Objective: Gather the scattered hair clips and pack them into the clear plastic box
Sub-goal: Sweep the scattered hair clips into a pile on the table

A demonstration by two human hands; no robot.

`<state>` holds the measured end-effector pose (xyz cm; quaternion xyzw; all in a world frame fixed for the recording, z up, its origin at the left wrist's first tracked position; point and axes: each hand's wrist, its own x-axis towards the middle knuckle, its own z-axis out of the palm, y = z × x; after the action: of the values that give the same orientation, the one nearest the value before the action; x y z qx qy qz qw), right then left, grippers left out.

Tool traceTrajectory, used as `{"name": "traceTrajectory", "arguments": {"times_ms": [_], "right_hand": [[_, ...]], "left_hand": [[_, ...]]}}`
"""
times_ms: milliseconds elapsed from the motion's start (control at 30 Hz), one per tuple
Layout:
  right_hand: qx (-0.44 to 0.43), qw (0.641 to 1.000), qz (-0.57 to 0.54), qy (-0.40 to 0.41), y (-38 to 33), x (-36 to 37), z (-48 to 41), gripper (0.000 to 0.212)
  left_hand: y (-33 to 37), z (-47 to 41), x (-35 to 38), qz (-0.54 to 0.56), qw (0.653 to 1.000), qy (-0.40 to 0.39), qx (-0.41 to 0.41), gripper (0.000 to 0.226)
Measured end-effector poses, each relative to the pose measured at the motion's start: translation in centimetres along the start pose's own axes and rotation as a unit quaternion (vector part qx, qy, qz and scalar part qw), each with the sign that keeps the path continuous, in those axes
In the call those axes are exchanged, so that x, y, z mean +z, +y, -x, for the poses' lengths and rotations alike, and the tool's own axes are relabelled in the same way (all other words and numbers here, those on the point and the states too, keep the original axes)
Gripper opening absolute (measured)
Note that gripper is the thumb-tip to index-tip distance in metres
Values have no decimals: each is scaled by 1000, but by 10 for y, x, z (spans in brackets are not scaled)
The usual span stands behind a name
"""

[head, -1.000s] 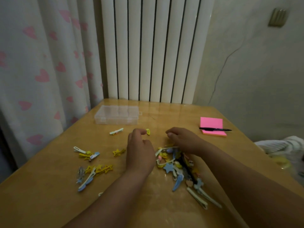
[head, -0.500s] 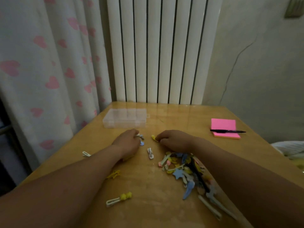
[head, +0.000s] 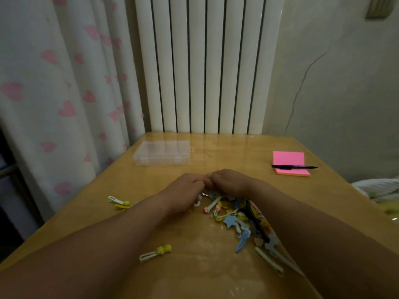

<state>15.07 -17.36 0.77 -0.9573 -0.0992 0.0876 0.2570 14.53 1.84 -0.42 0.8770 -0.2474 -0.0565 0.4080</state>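
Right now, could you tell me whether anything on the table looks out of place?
Nothing is damaged, but strays lie apart from the pile of hair clips: a yellow-ended clip near the front, and white and yellow clips at the left.

Curtain (head: 64, 83): white ground with scattered pink hearts. Radiator (head: 205, 65): white ribs parted by dark vertical lines. Wall (head: 345, 83): pale cream. Table (head: 237, 147): glossy honey-yellow wood. Clear plastic box (head: 162, 155): colourless, see-through. Sticky-note pad (head: 289, 161): bright pink, orange along one edge. Pen (head: 293, 167): black. Heap of hair clips (head: 237, 219): light blue, yellow, pink, white and pale green mixed. Lone clip (head: 155, 252): white with a yellow end. Outlying clips (head: 118, 202): white and yellow
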Motion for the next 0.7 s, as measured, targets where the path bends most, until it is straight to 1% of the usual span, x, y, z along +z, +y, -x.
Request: {"name": "traceTrajectory", "arguments": {"times_ms": [67, 133, 200, 233, 300, 367, 433, 467, 533, 567, 633, 700], "right_hand": [[-17, 1000, 13, -10, 7, -1, 16, 48], [-21, 1000, 1, -19, 15, -4, 38, 49], [-35, 999, 6, -24, 24, -5, 61, 46], [-39, 999, 0, -23, 27, -4, 71, 43], [-38, 999, -37, 1, 33, 0, 86, 40], [-23, 994, -80, 76, 39, 4, 97, 40], [13, 980, -97, 173, 48, 7, 105, 44], [36, 976, -90, 197, 50, 10, 108, 48], [69, 978, -49, 189, 51, 17, 113, 52], [72, 981, -35, 178, 48, 22, 114, 53], [65, 983, -52, 164, 35, 32, 116, 53], [53, 985, -72, 147, 19, 39, 117, 54]], "left_hand": [[-7, 18, -20, -21, 996, 84, 2, 37], [-23, 42, -46, -42, 986, 164, 0, 33], [-49, 68, -70, -70, 974, 215, -19, 26], [-63, 81, -79, -93, 969, 224, -38, 24], [-85, 99, -88, -144, 966, 191, -95, 27], [-92, 106, -84, -160, 967, 146, -132, 34], [-84, 102, -72, -139, 973, 131, -127, 40], [-76, 98, -64, -128, 977, 122, -117, 41], [-58, 89, -43, -111, 985, 96, -95, 43], [-49, 84, -32, -110, 987, 81, -83, 43], [-32, 71, -11, -113, 990, 56, -56, 44], [-16, 58, 7, -100, 994, 22, -48, 47]]}}
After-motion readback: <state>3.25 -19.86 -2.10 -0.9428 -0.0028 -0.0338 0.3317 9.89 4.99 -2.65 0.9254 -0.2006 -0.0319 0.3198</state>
